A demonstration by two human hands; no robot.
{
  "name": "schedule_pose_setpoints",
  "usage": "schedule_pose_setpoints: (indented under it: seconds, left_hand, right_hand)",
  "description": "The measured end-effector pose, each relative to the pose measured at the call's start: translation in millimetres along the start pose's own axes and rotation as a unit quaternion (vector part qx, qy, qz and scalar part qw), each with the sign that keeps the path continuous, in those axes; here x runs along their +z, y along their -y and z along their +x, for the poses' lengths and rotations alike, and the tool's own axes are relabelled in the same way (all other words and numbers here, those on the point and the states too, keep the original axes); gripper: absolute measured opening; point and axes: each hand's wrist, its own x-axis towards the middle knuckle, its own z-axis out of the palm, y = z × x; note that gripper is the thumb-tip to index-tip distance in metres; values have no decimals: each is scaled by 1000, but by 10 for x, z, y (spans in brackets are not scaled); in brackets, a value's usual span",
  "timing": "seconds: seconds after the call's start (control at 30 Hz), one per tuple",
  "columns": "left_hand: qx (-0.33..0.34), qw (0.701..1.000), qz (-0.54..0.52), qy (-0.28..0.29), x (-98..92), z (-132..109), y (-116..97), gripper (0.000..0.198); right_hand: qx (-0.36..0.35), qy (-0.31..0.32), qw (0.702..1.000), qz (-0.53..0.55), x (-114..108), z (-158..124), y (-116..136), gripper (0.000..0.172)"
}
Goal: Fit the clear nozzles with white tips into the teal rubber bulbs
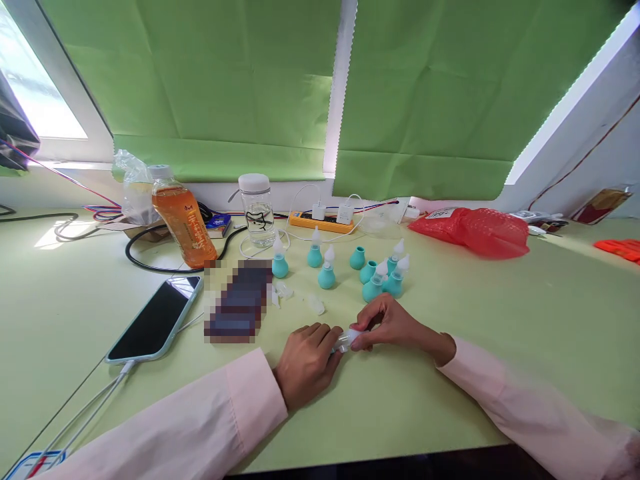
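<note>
My left hand [309,365] is closed around a nasal aspirator, whose clear plastic collar [343,343] sticks out past the fingers; the rest of it is hidden in my grip. From the right, my right hand [387,323] pinches the whitish nozzle [355,335] at the collar's end. Beyond my hands stand several teal bulbs with pale nozzles, among them one aspirator [327,276] in the middle and another [280,265] on the left. Two bare bulbs, one teal bulb [357,258] behind the other, have no nozzle. Loose translucent parts [316,305] lie nearer me.
A phone [156,321] with white cables and a blurred dark flat object [240,300] lie left. Behind them are an orange drink bottle [184,220], a clear water bottle [257,215] and a yellow power strip [323,223]. A red plastic bag [473,230] lies back right.
</note>
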Motion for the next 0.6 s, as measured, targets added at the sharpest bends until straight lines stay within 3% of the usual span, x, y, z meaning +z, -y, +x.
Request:
schedule_pose_setpoints:
  seconds: [0.17,0.27,0.4,0.47,0.6]
  left_hand:
    - [-80,991,-105,-10,-46,37,-7,21]
    - [-97,985,-140,-14,-118,86,16,26]
    - [-55,996,-69,3,-172,111,92,50]
    - [-52,998,-4,28,-144,100,138,48]
    - [-69,989,91,92,-35,70,213,40]
  right_hand:
    - [-59,-133,987,60,180,35,-9,28]
    - [-138,-202,969,-17,222,16,110,25]
    - [-228,-349,888,-196,71,11,390,18]
    - [-243,-363,857,-273,-42,70,496,21]
    - [-233,-308,812,-438,-193,291,535,27]
